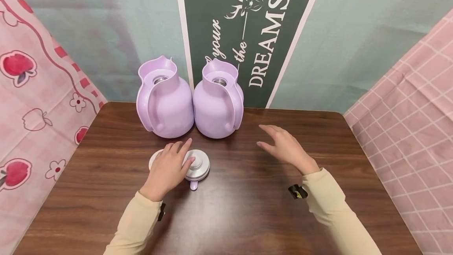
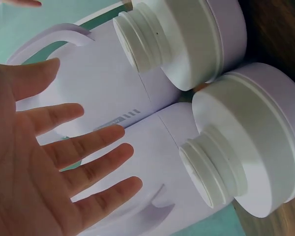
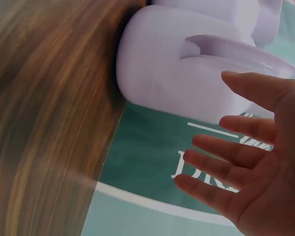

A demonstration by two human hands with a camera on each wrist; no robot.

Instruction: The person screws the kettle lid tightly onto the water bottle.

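Note:
Two lilac thermos jugs stand side by side at the table's back, the left jug and the right jug, both without lids and with their handles toward me. In front of them lie two stoppers with their pale screw necks up. My left hand hovers over these with spread fingers, holding nothing. It partly hides the left stopper, while the right stopper, with a lilac tab, shows beside its thumb. To the right of the jugs, my right hand is held with extended fingers and grips nothing.
The brown wooden table meets a teal and dark green printed cloth right behind the jugs. Pink patterned cloths hang at the left and right sides.

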